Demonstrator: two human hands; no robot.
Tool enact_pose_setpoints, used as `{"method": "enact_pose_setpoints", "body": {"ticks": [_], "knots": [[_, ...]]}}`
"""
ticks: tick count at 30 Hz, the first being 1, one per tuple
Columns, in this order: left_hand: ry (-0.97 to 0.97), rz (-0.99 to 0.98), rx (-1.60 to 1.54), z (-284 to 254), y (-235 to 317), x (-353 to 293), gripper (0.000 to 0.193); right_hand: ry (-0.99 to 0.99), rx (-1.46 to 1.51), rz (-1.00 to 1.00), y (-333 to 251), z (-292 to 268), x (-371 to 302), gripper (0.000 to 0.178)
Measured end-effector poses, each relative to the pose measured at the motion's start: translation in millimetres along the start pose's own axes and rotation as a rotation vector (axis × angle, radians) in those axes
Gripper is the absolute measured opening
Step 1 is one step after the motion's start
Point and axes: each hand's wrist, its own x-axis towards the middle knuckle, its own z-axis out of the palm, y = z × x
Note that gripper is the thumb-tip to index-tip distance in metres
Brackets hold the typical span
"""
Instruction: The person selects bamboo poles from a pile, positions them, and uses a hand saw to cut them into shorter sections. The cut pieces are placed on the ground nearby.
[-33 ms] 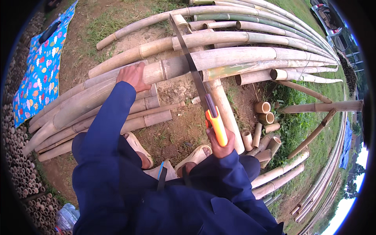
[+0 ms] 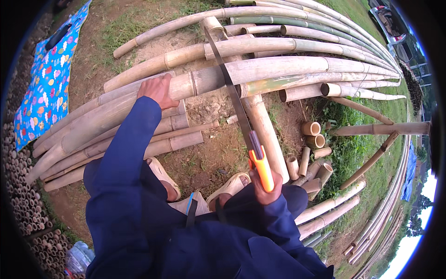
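A blue cloth (image 2: 49, 88) printed with colourful rounded shapes is spread at the left, a dark object (image 2: 57, 38) on top, too indistinct to identify. Clear plastic (image 2: 80, 257) sits lower left. A vehicle (image 2: 387, 24) stands upper right; a blue tarpaulin (image 2: 409, 173) lies near the right edge.

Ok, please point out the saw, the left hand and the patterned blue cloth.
Saw (image 2: 238, 106): head view, on the blade.
Left hand (image 2: 157, 90): head view, on its back.
Patterned blue cloth (image 2: 49, 88): head view, on its middle.
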Motion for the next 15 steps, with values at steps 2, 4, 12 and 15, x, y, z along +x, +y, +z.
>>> {"method": "enact_pose_setpoints", "body": {"ticks": [2, 4, 12, 15], "knots": [[-0.052, -0.038, -0.007, -7, 7, 9, 0.075, 0.027, -0.055, -0.018, -19, -13, -34, 0.031], [-0.025, -0.045, -0.017, -5, 9, 11, 0.075, 0.033, -0.087, -0.038, -7, -16, -34, 0.025], [-0.062, -0.010, 0.002, -16, 11, 14, 0.075, 0.003, 0.065, 0.034, -14, 16, 56, 0.016], [-0.020, -0.037, -0.013, -8, 8, 12, 0.074, 0.030, -0.070, -0.010, -24, -22, -47, 0.031]]}}
